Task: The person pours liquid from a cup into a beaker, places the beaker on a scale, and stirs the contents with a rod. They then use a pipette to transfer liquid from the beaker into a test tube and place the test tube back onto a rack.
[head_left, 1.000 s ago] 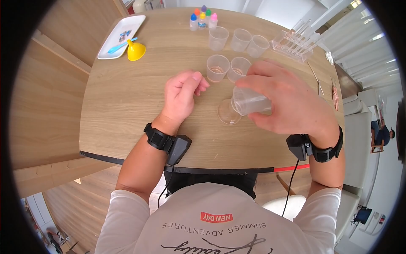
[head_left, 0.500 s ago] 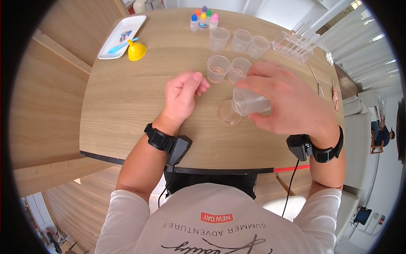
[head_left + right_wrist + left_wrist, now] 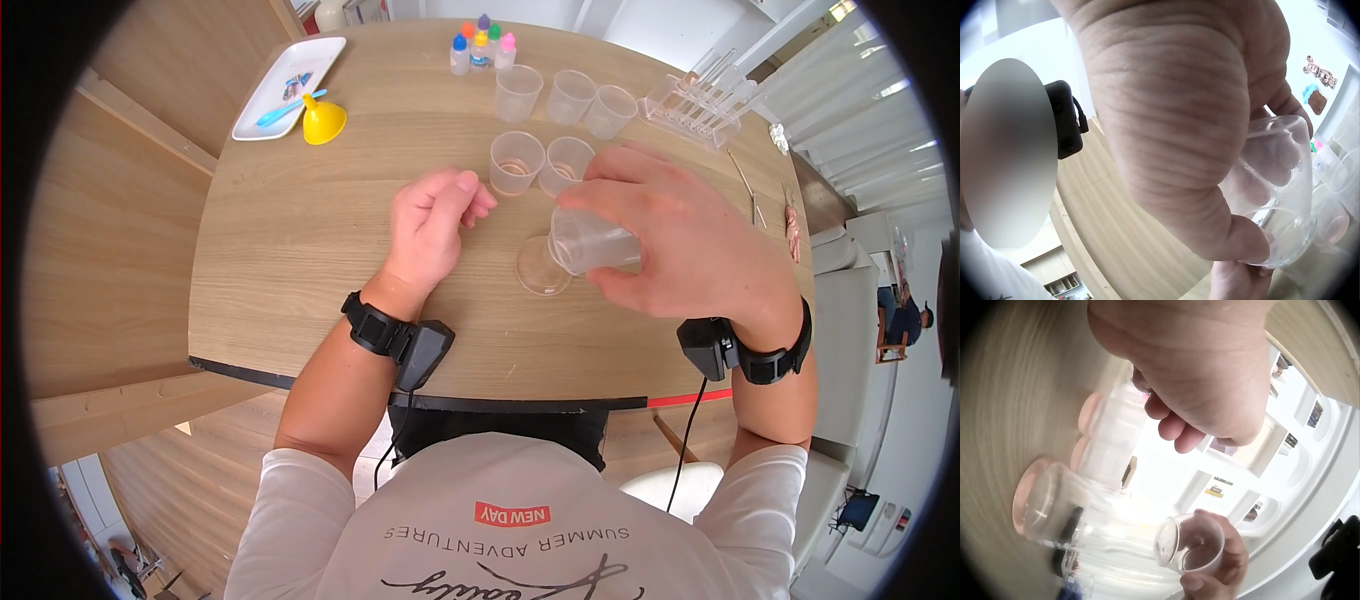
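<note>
My right hand (image 3: 685,235) grips a clear plastic cup (image 3: 597,242) tipped on its side, its mouth facing left. Below that mouth stands a clear round vessel (image 3: 535,270) on the table; the cup and hand cover part of it from above. Seen from the left wrist, the vessel (image 3: 1054,503) is see-through, and the tilted cup (image 3: 1200,544) shows its rim close to it. My left hand (image 3: 428,225) holds nothing, its fingers loosely curled, left of the vessel. Two upright plastic cups (image 3: 516,165) stand just beyond the hands.
Behind are several more plastic cups (image 3: 518,95) and small dropper bottles (image 3: 459,55) with coloured caps. A test tube rack (image 3: 690,110) stands back right, near thin rods (image 3: 745,180). At the far left, a yellow funnel (image 3: 322,122) sits by a white tray (image 3: 255,120).
</note>
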Demonstrator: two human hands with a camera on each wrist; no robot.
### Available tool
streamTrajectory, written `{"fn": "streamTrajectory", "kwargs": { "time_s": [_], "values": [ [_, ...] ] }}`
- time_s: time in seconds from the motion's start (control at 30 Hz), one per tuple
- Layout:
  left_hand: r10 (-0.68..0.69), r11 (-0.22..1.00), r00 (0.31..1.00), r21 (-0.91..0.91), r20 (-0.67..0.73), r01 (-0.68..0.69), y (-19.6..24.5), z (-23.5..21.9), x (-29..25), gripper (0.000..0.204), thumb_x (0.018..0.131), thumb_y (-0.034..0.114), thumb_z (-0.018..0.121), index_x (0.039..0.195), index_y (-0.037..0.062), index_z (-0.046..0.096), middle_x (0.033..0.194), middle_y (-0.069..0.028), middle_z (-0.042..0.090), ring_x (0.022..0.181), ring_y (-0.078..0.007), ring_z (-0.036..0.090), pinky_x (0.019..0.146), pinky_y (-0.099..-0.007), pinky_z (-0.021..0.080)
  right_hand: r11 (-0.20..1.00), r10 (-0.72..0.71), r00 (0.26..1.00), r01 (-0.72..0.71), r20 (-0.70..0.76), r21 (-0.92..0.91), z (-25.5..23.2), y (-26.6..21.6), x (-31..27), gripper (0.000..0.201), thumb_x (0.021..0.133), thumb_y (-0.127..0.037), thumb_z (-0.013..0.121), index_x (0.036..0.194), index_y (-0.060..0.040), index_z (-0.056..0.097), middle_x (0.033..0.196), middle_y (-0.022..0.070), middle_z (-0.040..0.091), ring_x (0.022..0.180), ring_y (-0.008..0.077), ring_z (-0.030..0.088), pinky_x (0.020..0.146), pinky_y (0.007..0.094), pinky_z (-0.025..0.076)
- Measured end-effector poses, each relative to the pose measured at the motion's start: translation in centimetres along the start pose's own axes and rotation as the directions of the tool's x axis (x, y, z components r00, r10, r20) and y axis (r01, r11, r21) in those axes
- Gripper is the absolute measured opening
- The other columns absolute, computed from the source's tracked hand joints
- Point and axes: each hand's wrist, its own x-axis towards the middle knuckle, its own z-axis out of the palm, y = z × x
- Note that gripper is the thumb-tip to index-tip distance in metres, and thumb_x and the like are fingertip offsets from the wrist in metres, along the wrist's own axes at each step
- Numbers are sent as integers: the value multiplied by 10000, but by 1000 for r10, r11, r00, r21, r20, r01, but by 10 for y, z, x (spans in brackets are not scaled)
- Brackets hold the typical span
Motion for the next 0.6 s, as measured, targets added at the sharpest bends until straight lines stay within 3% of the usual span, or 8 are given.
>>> {"fn": "streamTrajectory", "kwargs": {
  "time_s": [0.27, 0.33, 0.47, 0.53, 0.6],
  "values": [
    [8, 1000, 1000, -1, -1, -8, 0, 1, 0, 333, 997, 202, 543, 772, -1, 682, 741, -41, 642, 677, -106, 544, 611, -255, 436, 1000, -3, 1000, 3, -6, 4, 0, 0, 0, 419, 706, -125, 711, 1115, -41, 667, 1006, 119, 589, 1019, 333, 587, 866, 418, 494],
    [31, 997, 1000, 73, 5, -31, -1, 1, 0, 406, 1024, 300, 480, 786, 37, 677, 726, -4, 621, 663, -77, 523, 609, -226, 400, 1000, -3, 1000, 3, -2, 3, 0, 0, 0, 417, 707, -124, 708, 1114, -40, 668, 1003, 121, 589, 1014, 333, 589, 863, 416, 495],
    [33, 997, 999, 70, 4, -33, -1, 2, 0, 404, 1024, 300, 480, 787, 39, 678, 727, -5, 624, 663, -77, 524, 609, -226, 399, 1000, -3, 1000, 3, -5, 6, 0, 0, 0, 419, 707, -125, 708, 1115, -39, 667, 1001, 122, 588, 1011, 334, 590, 861, 417, 496],
    [11, 1000, 1000, -5, -4, -11, -1, 1, 0, 326, 994, 186, 537, 773, -4, 680, 746, -45, 645, 678, -110, 546, 612, -258, 437, 1000, -13, 1000, 13, -12, 5, 0, 1, 0, 421, 705, -125, 709, 1115, -39, 667, 995, 122, 585, 1013, 331, 590, 856, 419, 497],
    [20, 1000, 1000, 23, -4, -20, -2, 2, 0, 362, 1009, 242, 510, 780, 17, 679, 737, -25, 636, 668, -94, 535, 608, -242, 416, 1000, -11, 1000, 11, -5, 12, 0, 1, 0, 434, 700, -129, 711, 1123, -40, 667, 990, 125, 588, 1008, 335, 587, 849, 423, 498]
  ]
}}
